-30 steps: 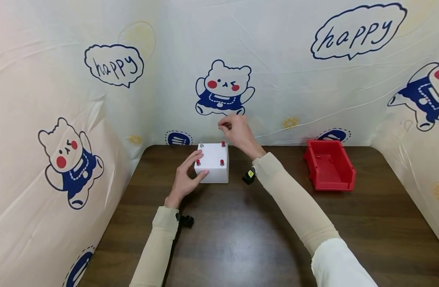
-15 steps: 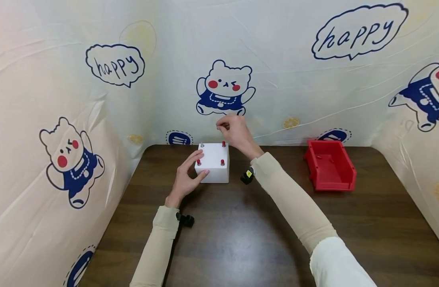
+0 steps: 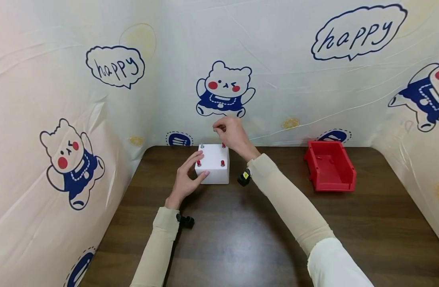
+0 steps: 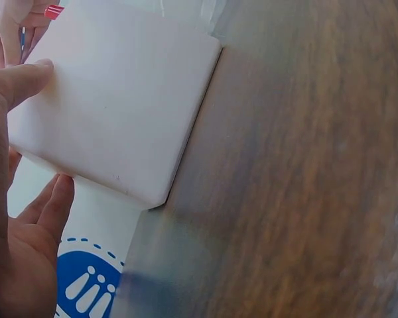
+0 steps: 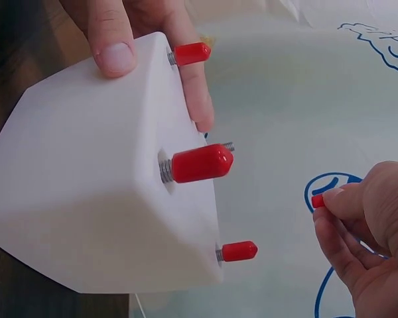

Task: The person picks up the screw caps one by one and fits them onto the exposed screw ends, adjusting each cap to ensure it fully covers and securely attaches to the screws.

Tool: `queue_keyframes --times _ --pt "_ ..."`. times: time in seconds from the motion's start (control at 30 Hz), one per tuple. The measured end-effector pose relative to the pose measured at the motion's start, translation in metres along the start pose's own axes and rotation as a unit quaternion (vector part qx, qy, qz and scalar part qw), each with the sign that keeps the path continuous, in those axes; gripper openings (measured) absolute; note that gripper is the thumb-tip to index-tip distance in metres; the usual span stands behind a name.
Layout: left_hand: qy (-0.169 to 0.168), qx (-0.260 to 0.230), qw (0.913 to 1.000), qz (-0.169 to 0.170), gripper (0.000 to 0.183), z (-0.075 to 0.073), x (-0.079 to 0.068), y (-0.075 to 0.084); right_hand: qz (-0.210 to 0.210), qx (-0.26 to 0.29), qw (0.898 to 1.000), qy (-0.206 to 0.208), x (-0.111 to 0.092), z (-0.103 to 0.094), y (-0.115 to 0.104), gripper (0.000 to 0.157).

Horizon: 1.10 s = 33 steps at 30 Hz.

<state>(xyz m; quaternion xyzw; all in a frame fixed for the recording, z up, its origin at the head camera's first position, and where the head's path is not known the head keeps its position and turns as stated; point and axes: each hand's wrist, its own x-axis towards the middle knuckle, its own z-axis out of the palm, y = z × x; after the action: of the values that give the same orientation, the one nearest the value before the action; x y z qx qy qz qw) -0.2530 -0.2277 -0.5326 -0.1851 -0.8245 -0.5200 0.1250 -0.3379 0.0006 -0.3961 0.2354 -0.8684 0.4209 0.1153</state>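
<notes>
My left hand [image 3: 185,181] steadies a white box [image 3: 213,175] near the table's far edge, thumb on its front face and fingers along its left side. Threaded studs stand on the box top. Three wear red caps, the nearest cap [image 5: 203,163] large in the right wrist view. The far-left stud [image 3: 201,146] is bare metal. My right hand [image 3: 233,129] hovers above and behind the box's far-right corner. Between its thumb and finger it pinches a small red cap [image 5: 318,201], apart from the studs. The cap cannot be made out in the head view.
A red plastic bin [image 3: 332,186] stands to the right on the brown wooden table [image 3: 241,239], with small red pieces inside. Printed fabric [image 3: 276,79] hangs behind the table and along both sides.
My right hand has shifted left and slightly down, toward the box's far-left side. The left hand and the box stay in place.
</notes>
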Motion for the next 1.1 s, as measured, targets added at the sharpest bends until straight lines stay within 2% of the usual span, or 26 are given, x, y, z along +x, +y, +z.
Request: queue_keyframes --times 0.2,0.57,0.9,1.0,1.1 --pt "0.000 -0.003 1.0000 0.001 0.059 0.000 -0.002 0.001 0.003 0.021 1.000 -0.007 0.000 0.004 -0.002 0.015" --pt "-0.003 -0.008 0.9999 0.011 0.059 -0.001 -0.001 0.001 0.001 0.001 1.000 -0.011 0.001 0.010 -0.003 0.015" --pt "0.001 -0.016 0.9999 0.004 0.061 0.000 0.001 0.004 -0.010 -0.006 1.000 -0.008 0.002 0.014 -0.003 0.014" --pt "0.000 -0.026 0.9997 0.003 0.060 -0.001 -0.001 0.020 -0.012 -0.009 1.000 -0.007 0.001 0.016 -0.004 0.014" --pt "-0.001 -0.023 0.9997 -0.003 0.059 -0.001 -0.001 0.022 -0.011 -0.009 1.000 -0.007 0.001 0.019 -0.003 0.014"
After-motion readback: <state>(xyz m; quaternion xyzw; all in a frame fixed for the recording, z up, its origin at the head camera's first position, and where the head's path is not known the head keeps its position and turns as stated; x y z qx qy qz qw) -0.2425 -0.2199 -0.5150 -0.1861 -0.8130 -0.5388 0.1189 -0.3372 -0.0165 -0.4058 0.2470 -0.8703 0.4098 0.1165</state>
